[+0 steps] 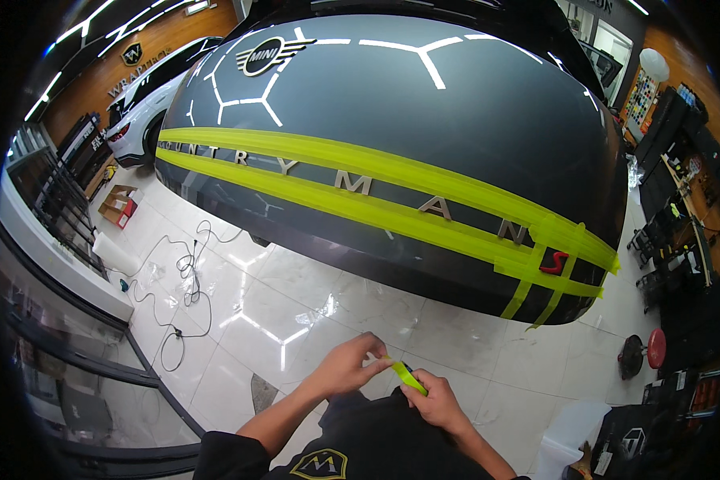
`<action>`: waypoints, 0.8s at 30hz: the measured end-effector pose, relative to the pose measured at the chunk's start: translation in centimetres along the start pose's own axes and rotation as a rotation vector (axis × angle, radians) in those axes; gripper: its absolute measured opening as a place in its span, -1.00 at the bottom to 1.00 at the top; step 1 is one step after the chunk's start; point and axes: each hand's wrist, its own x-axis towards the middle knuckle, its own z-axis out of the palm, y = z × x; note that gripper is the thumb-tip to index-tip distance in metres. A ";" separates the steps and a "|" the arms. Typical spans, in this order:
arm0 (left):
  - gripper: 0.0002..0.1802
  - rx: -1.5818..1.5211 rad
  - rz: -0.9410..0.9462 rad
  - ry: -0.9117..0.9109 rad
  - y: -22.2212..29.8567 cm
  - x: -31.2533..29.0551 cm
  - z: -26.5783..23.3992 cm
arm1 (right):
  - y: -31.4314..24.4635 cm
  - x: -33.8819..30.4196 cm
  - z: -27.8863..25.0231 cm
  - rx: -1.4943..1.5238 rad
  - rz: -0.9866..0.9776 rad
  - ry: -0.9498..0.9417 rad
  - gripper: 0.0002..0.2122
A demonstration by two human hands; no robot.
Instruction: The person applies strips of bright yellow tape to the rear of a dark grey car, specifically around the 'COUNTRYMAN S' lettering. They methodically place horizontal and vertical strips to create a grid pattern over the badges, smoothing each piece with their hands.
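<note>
In the head view, a strip of yellow-green tape (409, 378) is held at the lower centre of the frame, its free end pinched between thumb and fingers of the left hand (350, 363), while its other end is gripped in the nearly closed right hand (440, 402). The tape could be folded onto itself if slack were allowed between the hands, or torn if it were pulled crookedly. The grey car panel (472, 120) is crossed by two yellow-green bands (336, 152), with metal letters (354, 183) set between them and a red badge (554, 262) framed by tape at right. Ceiling lights are mirrored in the glossy paint. Below, the pale tiled floor (352, 292) is crossed at left by a looped cable (210, 308); a white car (140, 120) is parked at upper left, and a red-topped stool (656, 349) is seen at lower right.
</note>
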 end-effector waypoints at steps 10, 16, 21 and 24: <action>-0.85 0.191 0.443 -0.067 12.1 5.2 -5.5 | -8.1 -6.6 -4.4 -0.075 -0.841 0.065 -0.79; -0.84 0.296 0.778 -0.167 24.4 12.0 -9.3 | -12.3 -10.7 -6.1 -0.039 -0.763 0.236 -0.82; -0.92 0.670 0.658 -0.166 30.1 19.2 -8.3 | -13.0 -8.0 -3.8 0.393 -0.465 0.616 -0.74; -0.90 0.742 0.663 -0.328 30.2 20.6 -7.3 | -12.2 -7.7 -4.2 0.428 -0.372 0.593 -0.75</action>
